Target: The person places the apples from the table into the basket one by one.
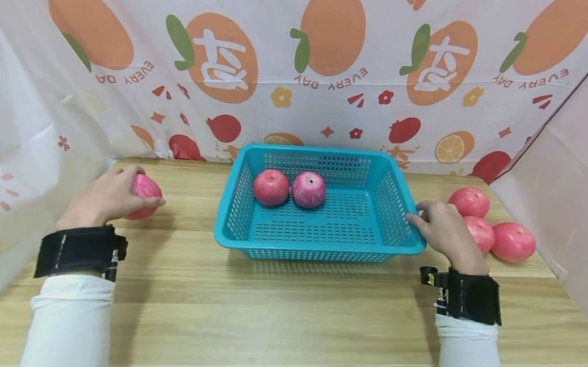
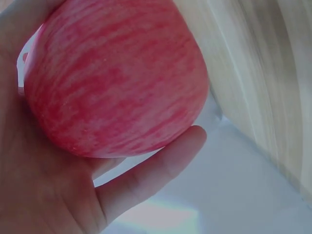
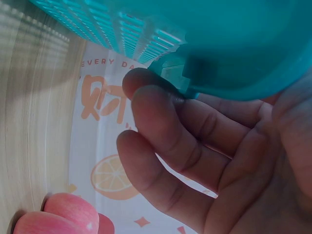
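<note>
My left hand [image 1: 103, 198] holds a red apple [image 1: 146, 195] at the left side of the table. In the left wrist view, the fingers curve around that streaked apple [image 2: 117, 78]; whether it touches the table, I cannot tell. At the right end of a blue plastic basket [image 1: 309, 250], my right hand [image 1: 443, 230] grips the rim near the front corner. The right wrist view has curled fingers [image 3: 161, 126] under the basket's rim [image 3: 253, 92]. Inside the basket, toward its left, sit a red apple [image 1: 271, 188] and a purplish striped apple [image 1: 308, 190], side by side.
Three more apples lie grouped right of my right hand: a back one [image 1: 469, 202], a middle one [image 1: 480, 233] partly behind the wrist, and a right one [image 1: 514, 242]. Behind the wooden table [image 1: 283, 326] hangs a fruit-printed cloth [image 1: 274, 48]; pale cloth walls flank both sides.
</note>
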Tool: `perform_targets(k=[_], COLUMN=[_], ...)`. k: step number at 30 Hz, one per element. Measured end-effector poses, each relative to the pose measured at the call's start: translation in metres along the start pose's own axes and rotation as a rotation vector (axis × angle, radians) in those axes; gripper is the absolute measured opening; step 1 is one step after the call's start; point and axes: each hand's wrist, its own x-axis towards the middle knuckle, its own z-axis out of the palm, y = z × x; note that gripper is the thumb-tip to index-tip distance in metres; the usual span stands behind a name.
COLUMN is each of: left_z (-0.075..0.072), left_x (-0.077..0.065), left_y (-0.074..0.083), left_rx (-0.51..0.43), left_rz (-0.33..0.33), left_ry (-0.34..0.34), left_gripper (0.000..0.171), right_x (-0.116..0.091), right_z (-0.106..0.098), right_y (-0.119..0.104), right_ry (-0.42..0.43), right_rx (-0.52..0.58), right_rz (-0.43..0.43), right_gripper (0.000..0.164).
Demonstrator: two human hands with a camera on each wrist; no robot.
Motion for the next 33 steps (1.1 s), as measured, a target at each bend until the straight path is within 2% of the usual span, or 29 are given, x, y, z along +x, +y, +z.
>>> perform_targets(k=[7, 12, 17, 24, 33], left_z=[-0.002, -0.005, -0.007, -0.008, -0.009], left_x=[0.003, 0.005, 0.008, 0.012, 0.015], left_y=[0.006, 0.013, 0.021, 0.031, 0.042], left_rx=[0.001, 0.002, -0.008, 0.023, 0.049], left_rz=[-0.012, 0.008, 0.026, 0.038, 0.049], left_ry=[0.064, 0.070, 0.088, 0.088, 0.110], left_gripper=[0.085, 0.086, 0.079, 0.084, 0.077], right_x=[0.001, 0.000, -0.001, -0.001, 0.000], right_z=[0.000, 0.000, 0.000, 0.002, 0.000], right_y=[0.000, -0.001, 0.000, 0.001, 0.000], right_ry=[0.004, -0.002, 0.002, 0.010, 0.001], right_rx=[-0.003, -0.002, -0.007, -0.009, -0.004], right_rz=[-0.005, 0.001, -0.001, -0.014, -0.003], right_gripper=[0.037, 0.037, 0.038, 0.038, 0.039])
